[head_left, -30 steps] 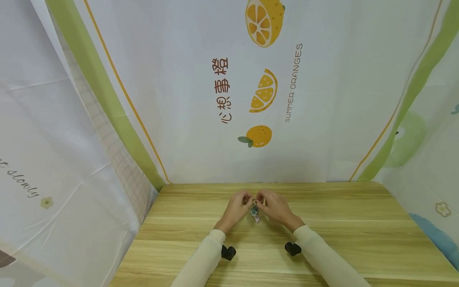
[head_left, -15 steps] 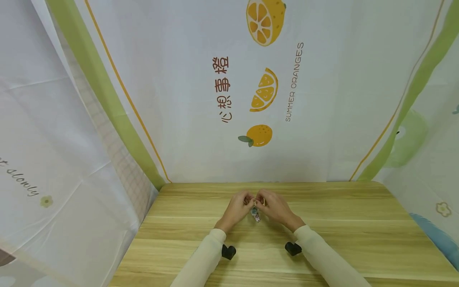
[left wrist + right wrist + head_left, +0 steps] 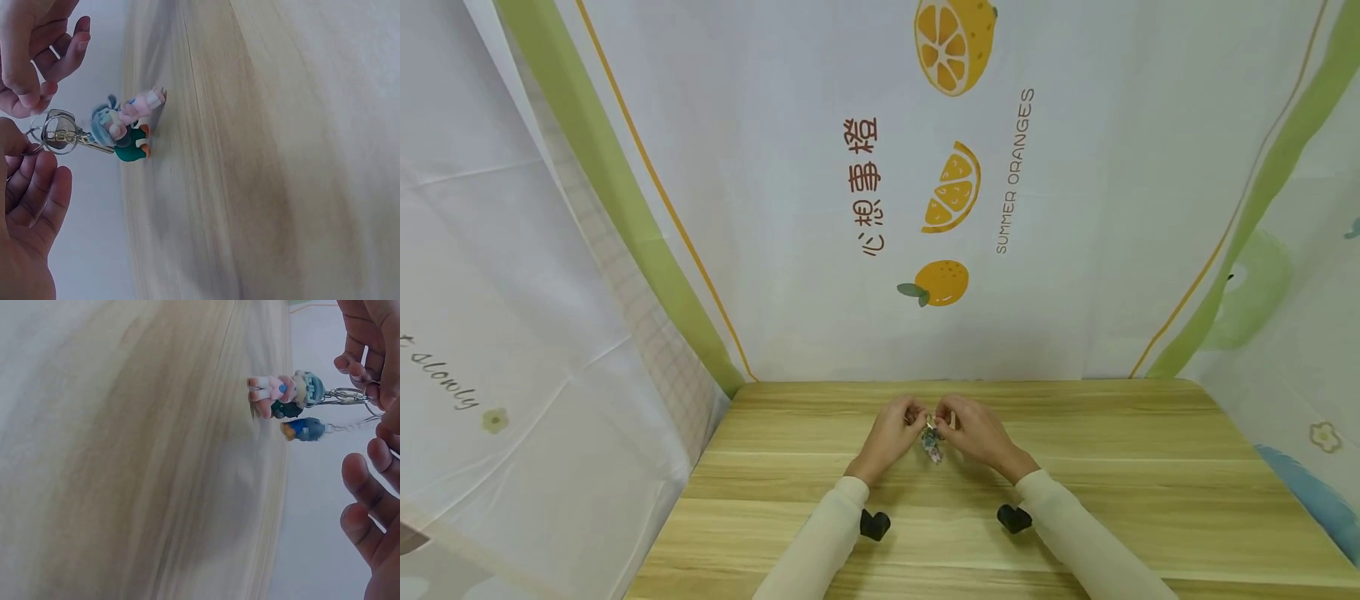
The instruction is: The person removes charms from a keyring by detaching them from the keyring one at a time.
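Observation:
A keychain hangs just above the wooden table, between my two hands. Its figurine (image 3: 122, 128) has a blue-green head, pink and white parts and a green piece beside it. Metal split rings (image 3: 60, 134) and a gold-toned clasp join at its top. My left hand (image 3: 897, 429) pinches a ring between thumb and forefinger. Opposite it, my right hand (image 3: 973, 429) pinches the keychain's ring end with thumb and index finger, the other fingers loosely bent. A smaller blue charm (image 3: 304, 429) dangles on a thin chain below the right fingertips, which partly hide its end.
The wood-grain table (image 3: 1135, 492) spreads beneath both hands. White cloth printed with oranges (image 3: 942, 283) rises behind its back edge, and more cloth flanks the left and right. Black wrist camera mounts (image 3: 875, 525) sit below both forearms.
Both hands keep nearly the same place. My left hand has shifted slightly left, widening the gap between the fingertips, and the hanging figurine has moved a little left with it.

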Motion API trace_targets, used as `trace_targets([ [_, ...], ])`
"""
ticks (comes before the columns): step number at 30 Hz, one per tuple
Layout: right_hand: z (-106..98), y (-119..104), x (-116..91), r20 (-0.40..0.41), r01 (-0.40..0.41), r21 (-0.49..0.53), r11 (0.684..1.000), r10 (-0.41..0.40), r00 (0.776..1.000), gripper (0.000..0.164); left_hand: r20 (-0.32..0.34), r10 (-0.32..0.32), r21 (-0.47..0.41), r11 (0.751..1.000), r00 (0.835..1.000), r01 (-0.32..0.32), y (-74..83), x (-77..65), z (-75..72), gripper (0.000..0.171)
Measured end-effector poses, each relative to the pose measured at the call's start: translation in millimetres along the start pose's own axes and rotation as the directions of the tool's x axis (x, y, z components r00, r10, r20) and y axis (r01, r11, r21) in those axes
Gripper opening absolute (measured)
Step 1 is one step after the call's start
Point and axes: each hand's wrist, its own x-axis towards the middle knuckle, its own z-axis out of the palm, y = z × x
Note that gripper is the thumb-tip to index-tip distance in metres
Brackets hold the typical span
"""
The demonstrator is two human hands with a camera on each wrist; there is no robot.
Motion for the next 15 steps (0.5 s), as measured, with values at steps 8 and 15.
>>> trace_targets([
  [8,3.8,-2.1,4.7,0.015,-0.037,-0.029,0.999,0.037,0.999,0.006,-0.011,-0.004,-0.024,1.0,1.0,0.003,0.9,0.3,-1.4,0.011],
  [15,5.4,-3.6,8.2,0.009,-0.018,-0.039,0.999,0.019,1.0,0.01,0.0,0.0,-0.028,1.0,1.0,0.0,3.5,1.4,-1.2,0.011],
])
